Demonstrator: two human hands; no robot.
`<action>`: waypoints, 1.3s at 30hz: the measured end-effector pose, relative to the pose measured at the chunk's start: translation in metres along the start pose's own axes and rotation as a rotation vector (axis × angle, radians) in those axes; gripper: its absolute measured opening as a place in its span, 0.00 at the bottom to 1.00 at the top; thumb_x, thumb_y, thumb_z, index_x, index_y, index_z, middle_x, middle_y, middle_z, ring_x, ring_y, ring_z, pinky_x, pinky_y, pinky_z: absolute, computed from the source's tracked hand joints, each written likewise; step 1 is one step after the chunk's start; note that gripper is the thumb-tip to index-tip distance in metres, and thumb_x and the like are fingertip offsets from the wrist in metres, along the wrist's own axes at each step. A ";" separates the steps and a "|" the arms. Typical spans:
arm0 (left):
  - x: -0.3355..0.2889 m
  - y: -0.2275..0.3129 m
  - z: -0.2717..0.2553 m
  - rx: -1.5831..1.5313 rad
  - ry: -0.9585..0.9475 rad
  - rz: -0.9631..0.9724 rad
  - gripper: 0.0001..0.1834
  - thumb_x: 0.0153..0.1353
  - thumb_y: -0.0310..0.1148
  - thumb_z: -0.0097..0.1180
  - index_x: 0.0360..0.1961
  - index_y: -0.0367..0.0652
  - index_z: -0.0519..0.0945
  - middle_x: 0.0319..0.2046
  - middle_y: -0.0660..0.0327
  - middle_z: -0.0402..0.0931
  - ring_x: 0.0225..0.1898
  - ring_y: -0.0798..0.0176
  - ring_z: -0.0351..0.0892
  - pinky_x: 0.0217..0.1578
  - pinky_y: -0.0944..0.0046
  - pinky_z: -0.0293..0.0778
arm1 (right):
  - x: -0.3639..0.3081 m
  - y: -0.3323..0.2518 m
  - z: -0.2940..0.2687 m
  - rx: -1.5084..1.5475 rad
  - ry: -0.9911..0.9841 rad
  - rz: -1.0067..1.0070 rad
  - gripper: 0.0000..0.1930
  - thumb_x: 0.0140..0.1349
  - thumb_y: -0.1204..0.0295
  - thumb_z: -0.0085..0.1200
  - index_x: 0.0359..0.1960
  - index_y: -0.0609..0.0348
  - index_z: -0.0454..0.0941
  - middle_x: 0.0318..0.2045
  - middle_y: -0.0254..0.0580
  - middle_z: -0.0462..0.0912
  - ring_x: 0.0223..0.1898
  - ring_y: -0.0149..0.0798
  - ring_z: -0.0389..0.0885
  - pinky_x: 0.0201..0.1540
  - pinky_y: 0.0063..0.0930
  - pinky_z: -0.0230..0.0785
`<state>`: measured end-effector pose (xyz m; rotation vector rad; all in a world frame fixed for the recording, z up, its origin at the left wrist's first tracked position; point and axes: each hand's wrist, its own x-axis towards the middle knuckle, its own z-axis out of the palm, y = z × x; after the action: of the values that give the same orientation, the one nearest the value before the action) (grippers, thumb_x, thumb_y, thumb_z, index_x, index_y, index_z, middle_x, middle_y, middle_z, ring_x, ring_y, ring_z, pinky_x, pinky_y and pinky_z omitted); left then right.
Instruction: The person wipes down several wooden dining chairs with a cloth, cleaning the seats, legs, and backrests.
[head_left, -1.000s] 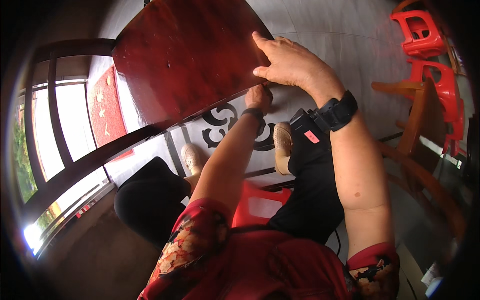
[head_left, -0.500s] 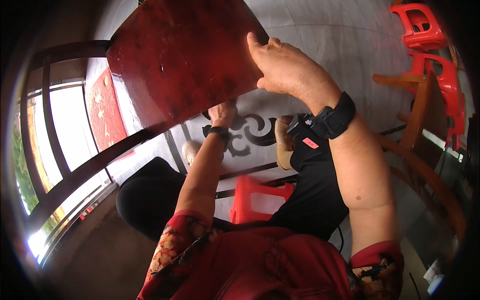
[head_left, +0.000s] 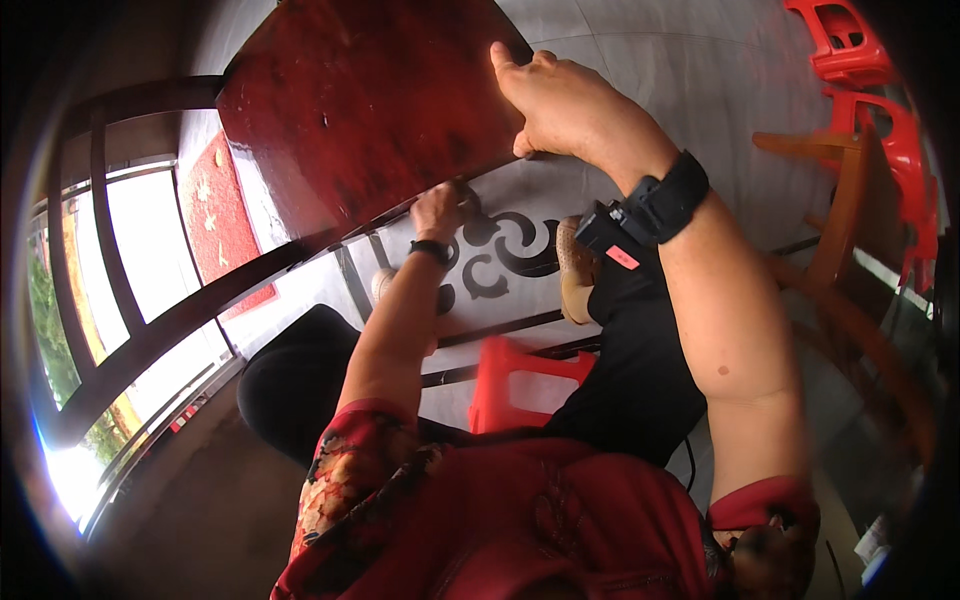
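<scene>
The red wooden board (head_left: 360, 110) is facing up at us, glossy, with its near left corner meeting the dark wooden frame (head_left: 200, 310) as far as I'm making out. The right hand (head_left: 577, 110) is resting at the near right corner, thumb and index finger standing well apart; its other fingers are hiding past the edge, so I can't tell whether they're gripping. The left hand (head_left: 437, 210) is working at the near edge with its fingers curling in, and I can't tell if they're holding anything.

That shiny finish is worrying me: if the right hand is bearing weight, it could be slipping off, letting the board tip onto the left knuckles. The bulky black wristband (head_left: 682, 195) could be knocking the corner, and the right shoe (head_left: 572, 255) is standing close enough for catching a drop.
</scene>
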<state>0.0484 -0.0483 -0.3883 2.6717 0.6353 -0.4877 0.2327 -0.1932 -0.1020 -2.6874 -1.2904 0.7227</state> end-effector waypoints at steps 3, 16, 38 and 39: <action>-0.025 -0.069 -0.012 0.095 -0.029 -0.162 0.40 0.48 0.53 0.67 0.57 0.45 0.65 0.38 0.50 0.83 0.40 0.48 0.85 0.37 0.49 0.79 | -0.005 0.010 0.016 -0.026 0.163 -0.036 0.38 0.43 0.76 0.67 0.59 0.79 0.68 0.37 0.54 0.85 0.44 0.50 0.83 0.39 0.41 0.81; -0.042 -0.129 0.083 -0.253 0.395 -0.264 0.40 0.60 0.32 0.57 0.72 0.46 0.55 0.51 0.41 0.77 0.53 0.44 0.79 0.50 0.52 0.76 | 0.005 0.000 0.001 -0.044 -0.031 0.014 0.48 0.45 0.67 0.74 0.67 0.72 0.61 0.51 0.50 0.82 0.56 0.48 0.78 0.52 0.41 0.78; -0.067 -0.079 0.000 -0.043 -0.064 -0.415 0.43 0.65 0.46 0.49 0.75 0.45 0.44 0.43 0.40 0.82 0.55 0.35 0.75 0.54 0.48 0.70 | 0.006 0.009 0.005 -0.063 0.024 -0.035 0.53 0.40 0.67 0.76 0.66 0.78 0.58 0.46 0.54 0.83 0.50 0.48 0.83 0.49 0.35 0.78; -0.063 -0.093 0.024 -0.057 0.107 -0.375 0.43 0.63 0.44 0.50 0.75 0.47 0.45 0.46 0.41 0.81 0.53 0.36 0.76 0.52 0.48 0.71 | 0.007 0.009 0.007 -0.074 0.034 -0.035 0.53 0.40 0.67 0.76 0.66 0.78 0.57 0.47 0.54 0.83 0.51 0.48 0.83 0.49 0.36 0.78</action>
<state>-0.0549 -0.0027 -0.4074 2.5420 1.1740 -0.4157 0.2400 -0.1947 -0.1128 -2.7139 -1.3790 0.6347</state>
